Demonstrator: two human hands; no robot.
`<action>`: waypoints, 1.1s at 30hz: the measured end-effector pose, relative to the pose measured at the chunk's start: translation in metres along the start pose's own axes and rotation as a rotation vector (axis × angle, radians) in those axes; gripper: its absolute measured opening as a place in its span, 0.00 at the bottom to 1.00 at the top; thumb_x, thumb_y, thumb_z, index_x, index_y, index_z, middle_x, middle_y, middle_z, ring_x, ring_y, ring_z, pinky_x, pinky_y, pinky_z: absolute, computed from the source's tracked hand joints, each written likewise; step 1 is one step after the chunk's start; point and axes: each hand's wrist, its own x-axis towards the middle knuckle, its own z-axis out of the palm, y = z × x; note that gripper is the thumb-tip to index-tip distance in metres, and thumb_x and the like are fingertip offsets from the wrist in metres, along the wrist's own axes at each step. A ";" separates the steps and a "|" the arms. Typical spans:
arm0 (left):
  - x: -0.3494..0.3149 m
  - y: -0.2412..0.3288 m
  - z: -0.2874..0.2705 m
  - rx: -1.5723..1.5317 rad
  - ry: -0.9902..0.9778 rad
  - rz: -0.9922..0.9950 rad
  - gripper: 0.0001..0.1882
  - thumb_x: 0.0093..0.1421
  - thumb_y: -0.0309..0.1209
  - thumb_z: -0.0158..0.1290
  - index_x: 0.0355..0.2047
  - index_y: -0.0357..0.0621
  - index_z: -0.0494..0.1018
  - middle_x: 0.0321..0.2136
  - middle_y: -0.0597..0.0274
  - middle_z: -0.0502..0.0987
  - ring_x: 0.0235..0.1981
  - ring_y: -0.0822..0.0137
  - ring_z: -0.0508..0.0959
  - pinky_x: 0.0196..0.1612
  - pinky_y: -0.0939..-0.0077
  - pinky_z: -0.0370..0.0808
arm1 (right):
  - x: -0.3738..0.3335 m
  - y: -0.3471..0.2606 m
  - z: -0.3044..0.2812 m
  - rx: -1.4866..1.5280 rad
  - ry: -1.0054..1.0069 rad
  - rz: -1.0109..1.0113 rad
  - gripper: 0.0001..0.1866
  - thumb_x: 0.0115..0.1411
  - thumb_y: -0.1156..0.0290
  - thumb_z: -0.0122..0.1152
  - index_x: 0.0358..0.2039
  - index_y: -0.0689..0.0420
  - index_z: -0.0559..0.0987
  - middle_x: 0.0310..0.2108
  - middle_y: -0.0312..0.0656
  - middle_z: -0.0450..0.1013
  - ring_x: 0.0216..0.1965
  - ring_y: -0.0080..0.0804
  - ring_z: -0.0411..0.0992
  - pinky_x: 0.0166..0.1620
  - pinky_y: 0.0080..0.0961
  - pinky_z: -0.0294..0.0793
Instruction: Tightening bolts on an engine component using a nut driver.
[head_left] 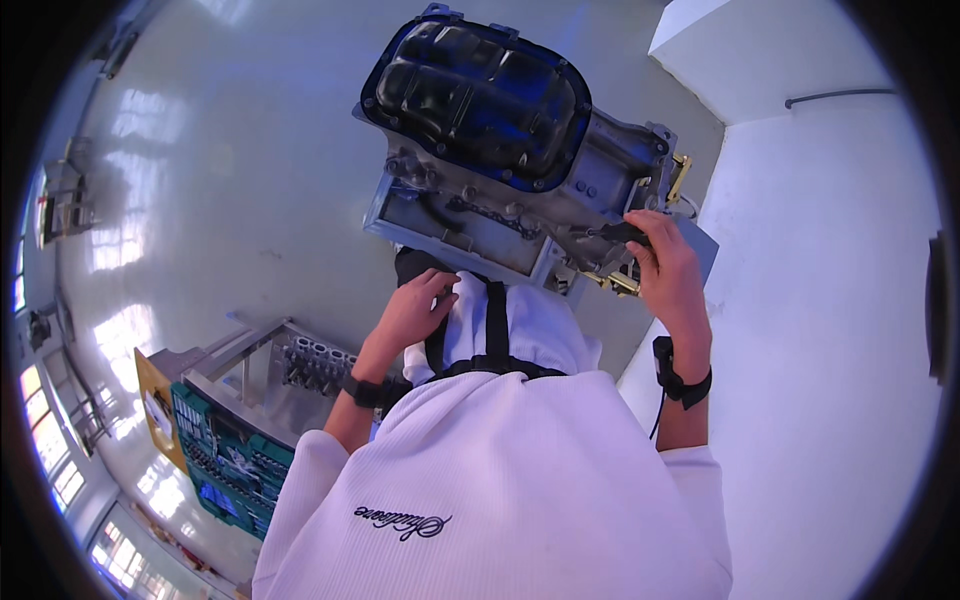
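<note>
In front of me stands a large grey metal engine or gearbox casing [590, 150] with a ribbed black pan [480, 100] bolted on top. My right hand [662, 255] is at its near right corner, fingers wrapped round a black-handled tool [622, 233] that looks like a screwdriver. The tool's thin end points left along the casing's side; whether it touches the metal I cannot tell. My left hand [418, 305] hangs by my waist against the white shirt, fingers loosely bent and apart, with nothing visible in it.
A metal tray stand [450, 245] holds the casing, with brass-coloured fittings [622, 284] at its right end. On the lower left, a green tool case [225, 460] with sockets lies beside a cylinder head [315, 362] on a metal-framed bench. A white wall [810, 300] rises on the right.
</note>
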 end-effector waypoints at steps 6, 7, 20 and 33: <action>0.009 -0.002 0.001 -0.042 0.003 0.019 0.13 0.57 0.28 0.53 0.43 0.40 0.72 0.38 0.54 0.75 0.37 0.55 0.79 0.40 0.66 0.75 | 0.006 -0.014 -0.013 -0.088 -0.174 0.028 0.14 0.57 0.80 0.55 0.45 0.57 0.73 0.44 0.45 0.72 0.41 0.51 0.72 0.39 0.36 0.74; 0.011 -0.001 0.001 -0.044 0.004 0.019 0.13 0.57 0.28 0.53 0.43 0.40 0.72 0.38 0.54 0.75 0.37 0.55 0.79 0.40 0.66 0.75 | 0.006 -0.015 -0.014 -0.072 -0.186 0.031 0.14 0.57 0.79 0.55 0.45 0.57 0.73 0.43 0.45 0.72 0.40 0.50 0.73 0.39 0.36 0.74; 0.012 0.002 -0.004 -0.028 0.052 0.068 0.12 0.57 0.28 0.52 0.42 0.42 0.73 0.36 0.55 0.76 0.36 0.56 0.78 0.39 0.66 0.75 | 0.001 -0.026 -0.030 0.123 0.208 0.076 0.12 0.60 0.76 0.54 0.45 0.59 0.73 0.38 0.44 0.76 0.34 0.31 0.77 0.40 0.24 0.74; 0.028 0.020 -0.046 -0.127 0.145 0.214 0.07 0.58 0.25 0.52 0.38 0.40 0.74 0.32 0.55 0.75 0.33 0.56 0.77 0.35 0.70 0.75 | 0.056 -0.068 -0.012 0.104 0.200 -0.115 0.13 0.59 0.74 0.57 0.45 0.57 0.74 0.37 0.43 0.76 0.31 0.33 0.75 0.35 0.21 0.72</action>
